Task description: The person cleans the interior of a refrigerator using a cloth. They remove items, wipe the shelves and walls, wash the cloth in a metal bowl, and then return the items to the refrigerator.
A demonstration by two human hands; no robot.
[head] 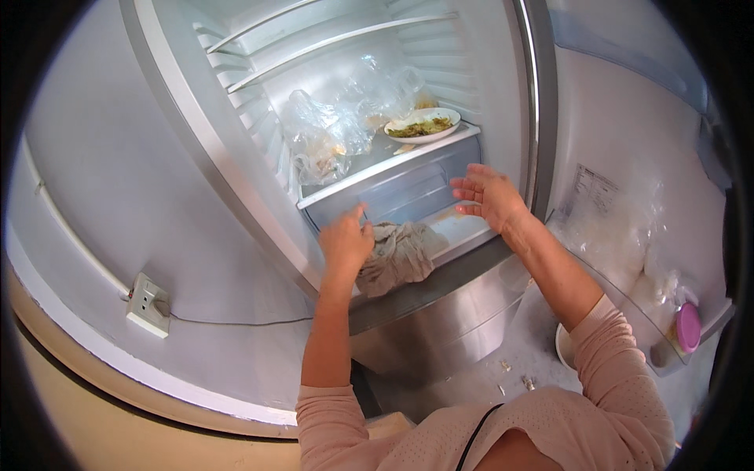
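A translucent crisper drawer (406,185) sits in the lower part of a lit refrigerator, under a glass shelf with a white front edge (389,165). My left hand (347,241), slightly blurred, is before the drawer's left part, index finger extended, holding nothing visible. Beside and below it, a crumpled grey-beige cloth (397,256) lies over the fridge's bottom ledge. At the drawer's right end my right hand (486,197) is raised with fingers apart and nothing in it. On the shelf above are a white oval dish of greenish food (423,126) and clear plastic bags (330,138).
The open fridge door (624,118) stands at the right, its bin holding plastic bags (642,259) and a pink-lidded container (688,328). A wall socket (148,305) with a cord is at left. Below right, a white container (565,347) and scraps lie on the floor.
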